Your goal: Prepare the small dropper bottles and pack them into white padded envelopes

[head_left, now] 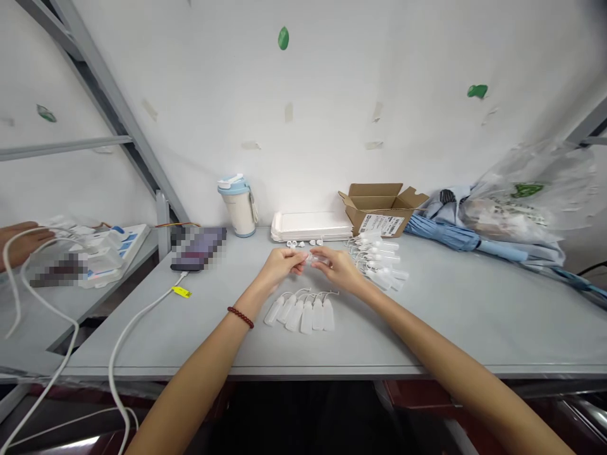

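My left hand (281,266) and my right hand (339,269) meet above the middle of the grey table, both with fingers pinched. Between their fingertips is a small translucent plastic piece (310,258), mostly covered by the fingers, so its exact shape is unclear. Just below my hands, several translucent flat bottle-like pieces (307,316) with thin white loops lie in a fanned row. More looped translucent pieces (379,259) form a pile to the right of my right hand. Beyond my fingers lie several small white caps (303,244).
White stacked trays (313,226) and an open cardboard box (382,221) stand by the wall. Left of them are a tumbler (240,212) and a phone (198,249) on a white cable (142,313). A folded blue umbrella (446,235) lies right. Another person's hand (23,243) shows far left.
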Demonstrator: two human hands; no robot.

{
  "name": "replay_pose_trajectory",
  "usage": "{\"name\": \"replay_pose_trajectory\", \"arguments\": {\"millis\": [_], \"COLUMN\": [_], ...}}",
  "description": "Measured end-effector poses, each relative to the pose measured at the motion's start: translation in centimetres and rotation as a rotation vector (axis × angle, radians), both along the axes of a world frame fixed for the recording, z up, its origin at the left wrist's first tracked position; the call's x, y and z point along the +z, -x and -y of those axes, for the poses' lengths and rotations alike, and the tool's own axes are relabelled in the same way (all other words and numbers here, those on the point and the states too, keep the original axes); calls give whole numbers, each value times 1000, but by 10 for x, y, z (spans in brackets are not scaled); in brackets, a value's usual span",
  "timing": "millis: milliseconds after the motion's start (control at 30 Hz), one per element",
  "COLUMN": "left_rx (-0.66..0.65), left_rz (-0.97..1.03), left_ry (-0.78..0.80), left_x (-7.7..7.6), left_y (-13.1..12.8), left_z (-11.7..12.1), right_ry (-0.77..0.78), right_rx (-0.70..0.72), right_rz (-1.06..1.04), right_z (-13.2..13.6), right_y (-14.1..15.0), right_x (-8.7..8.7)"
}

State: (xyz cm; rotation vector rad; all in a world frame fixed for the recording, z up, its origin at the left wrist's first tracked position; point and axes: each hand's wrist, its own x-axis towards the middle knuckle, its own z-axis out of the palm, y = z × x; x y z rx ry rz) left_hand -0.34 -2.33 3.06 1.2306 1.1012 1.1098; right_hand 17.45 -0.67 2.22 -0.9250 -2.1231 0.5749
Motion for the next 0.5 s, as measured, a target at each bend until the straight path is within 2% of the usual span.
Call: {"name": "replay_pose_trajectory", "arguments": {"millis": [200,333,500], "left_rx": [-4,16,-52], "left_rz": [-77,-126,-196], "left_ry": [-101,-166,-152], "left_x": [2,4,3], "left_y": [-10,-11,-9], "left_z": [6,6,7], "right_ry": [-23,-6,18], "right_rx": [-46,-33,0], "right_rz": [-12,-34,-42], "right_z": [5,3,8], "right_y": [-7,-7,-8], "right_x": [-9,-6,1]}}
